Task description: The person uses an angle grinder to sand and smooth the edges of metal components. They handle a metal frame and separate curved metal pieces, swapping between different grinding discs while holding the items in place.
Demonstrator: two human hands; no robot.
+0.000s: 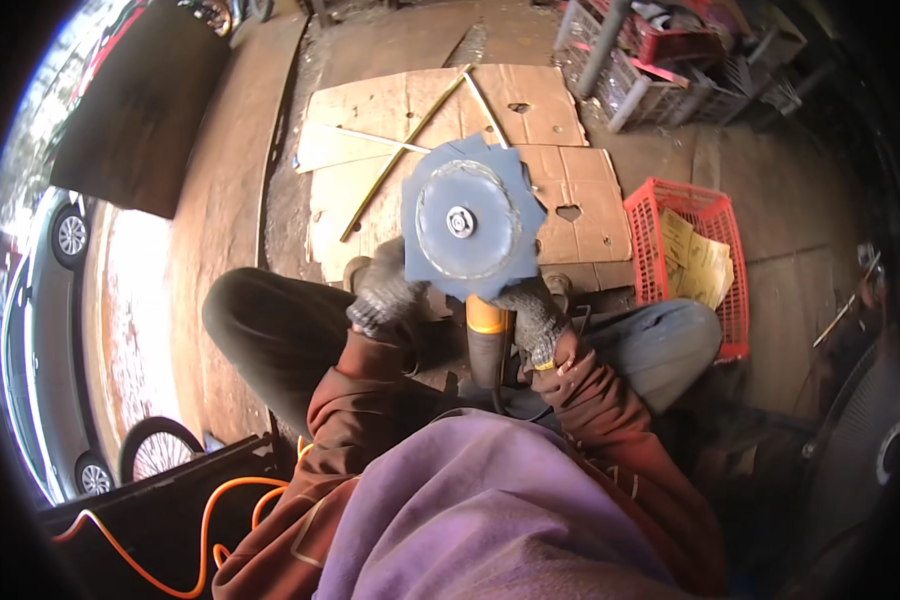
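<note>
An angle grinder (486, 318) with a yellow and dark body stands upright between my folded legs, its head toward me. On top is a stack of blue-grey sanding sheets (462, 262) with jagged corners, fixed by a round metal nut (460, 222). A pale ring marks the sheets. My left hand (388, 288), in a grey knitted glove, is closed at the lower left edge of the stack. At the lower right edge my right hand (532, 312), gloved too, is closed on the sheets. The fingertips of both hands are hidden behind the stack.
Flattened cardboard (570, 200) lies in front, with thin metal strips (407, 152) across it. A red plastic basket (646, 255) holding yellowish paper stands at right. Crates (660, 95) are stacked far right. An orange hose (210, 520) curls at left; a fan (870, 450) stands right.
</note>
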